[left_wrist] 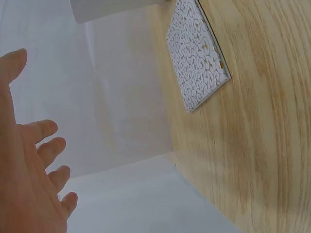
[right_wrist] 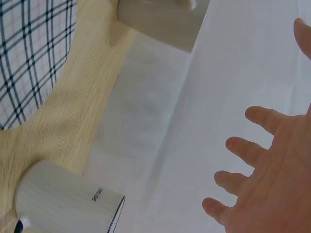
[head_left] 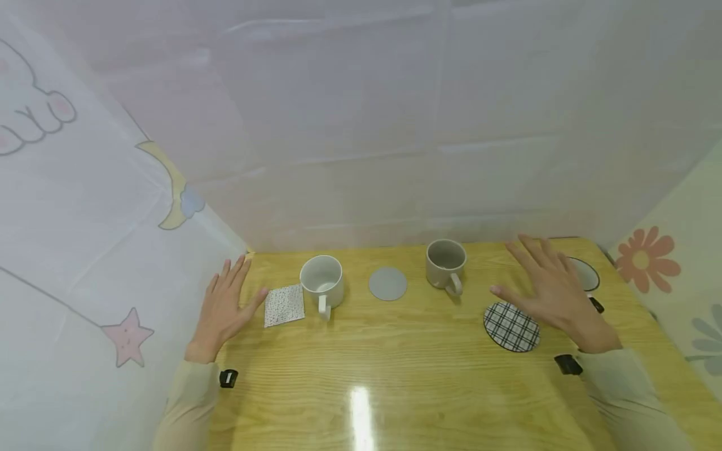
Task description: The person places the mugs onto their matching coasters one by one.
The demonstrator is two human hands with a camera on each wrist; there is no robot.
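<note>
My left hand [head_left: 222, 308] is held over the table's left edge, fingers spread and holding nothing. Nearest to it lies a square patterned coaster [head_left: 284, 305], with a white mug [head_left: 333, 291] just right of it. On the other side, my right hand [head_left: 549, 291] hovers with its fingers apart, also holding nothing. Below its thumb is a round plaid coaster [head_left: 512, 327]. A white mug with a dark rim [right_wrist: 63, 199] stands beyond this hand, partly hidden by it in the head view. Left of the hand stands a beige mug [head_left: 442, 272], its handle toward me.
A round grey coaster [head_left: 387, 284] lies between the white and beige mugs. The wooden table [head_left: 395, 369] meets a pale hanging sheet [head_left: 350, 156] at its back edge. Printed sheets also hang along the left and right sides.
</note>
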